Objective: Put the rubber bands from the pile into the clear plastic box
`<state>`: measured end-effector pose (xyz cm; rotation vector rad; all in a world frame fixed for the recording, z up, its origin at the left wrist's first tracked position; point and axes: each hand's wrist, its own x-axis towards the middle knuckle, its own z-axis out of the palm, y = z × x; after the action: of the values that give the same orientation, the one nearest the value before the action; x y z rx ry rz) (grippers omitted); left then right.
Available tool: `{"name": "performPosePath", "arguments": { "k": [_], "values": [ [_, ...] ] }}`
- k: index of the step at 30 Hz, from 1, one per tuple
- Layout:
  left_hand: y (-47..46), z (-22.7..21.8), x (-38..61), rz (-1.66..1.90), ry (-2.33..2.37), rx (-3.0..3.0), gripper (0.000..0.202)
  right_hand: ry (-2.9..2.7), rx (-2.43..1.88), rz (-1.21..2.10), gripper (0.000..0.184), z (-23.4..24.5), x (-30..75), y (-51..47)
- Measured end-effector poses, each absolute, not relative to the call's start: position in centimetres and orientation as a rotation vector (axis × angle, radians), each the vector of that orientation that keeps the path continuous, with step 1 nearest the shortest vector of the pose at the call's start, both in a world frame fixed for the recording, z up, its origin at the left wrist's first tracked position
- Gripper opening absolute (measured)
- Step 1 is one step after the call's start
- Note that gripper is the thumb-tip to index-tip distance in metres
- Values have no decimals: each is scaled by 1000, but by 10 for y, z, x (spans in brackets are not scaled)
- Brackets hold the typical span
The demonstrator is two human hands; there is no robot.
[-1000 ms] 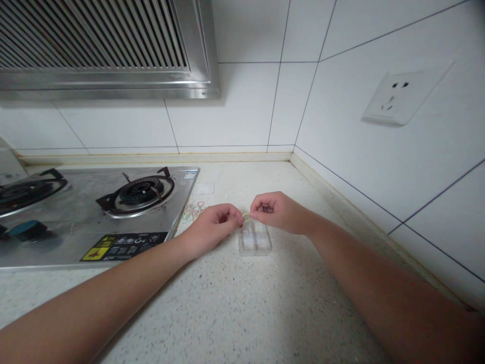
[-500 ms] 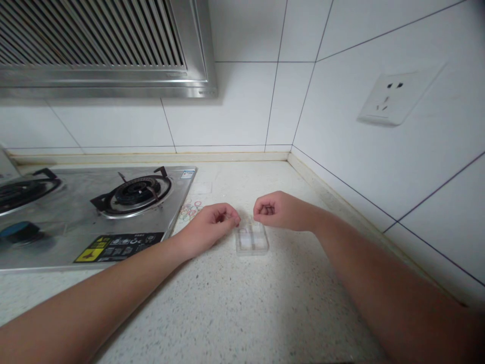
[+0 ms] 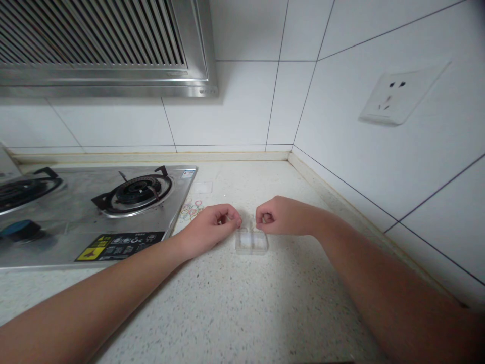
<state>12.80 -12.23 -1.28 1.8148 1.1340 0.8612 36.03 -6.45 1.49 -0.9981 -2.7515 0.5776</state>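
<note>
My left hand [image 3: 212, 226] and my right hand [image 3: 278, 216] are both closed in a pinch, a short gap apart, low over the far edge of a small clear plastic box [image 3: 252, 243] on the speckled counter. A thin pale rubber band runs between the two pinches and barely shows. Both forearms reach in from the bottom corners. A loose pile of coloured rubber bands [image 3: 191, 208] lies on the counter just left of my left hand, beside the stove's edge.
A steel gas stove [image 3: 113, 222] with a burner [image 3: 133, 192] fills the left side under a range hood [image 3: 102, 45]. A small clear flat piece [image 3: 202, 188] lies behind the bands. Tiled walls meet at the corner; a socket [image 3: 394, 98] sits on the right wall.
The hands have drawn a little apart and come down toward the clear box. The yellowish band, plain between the fingertips a second ago, is now hard to see.
</note>
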Motion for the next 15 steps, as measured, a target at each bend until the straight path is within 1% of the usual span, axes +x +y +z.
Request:
{"name": "performPosePath", "arguments": {
  "k": [8, 13, 15],
  "values": [
    [-122, -14, 127, 849, 1129, 1842, 24, -2751, -1026, 453, 8, 18, 358, -69],
    [-120, -16, 126, 864, 1132, 1896, 23, -2755, -1036, 364, 21, 21, 357, -71],
    [-120, -17, 126, 864, 1132, 1902, 22, -2753, -1021, 362, 22, 21, 357, -72]
  ]
}}
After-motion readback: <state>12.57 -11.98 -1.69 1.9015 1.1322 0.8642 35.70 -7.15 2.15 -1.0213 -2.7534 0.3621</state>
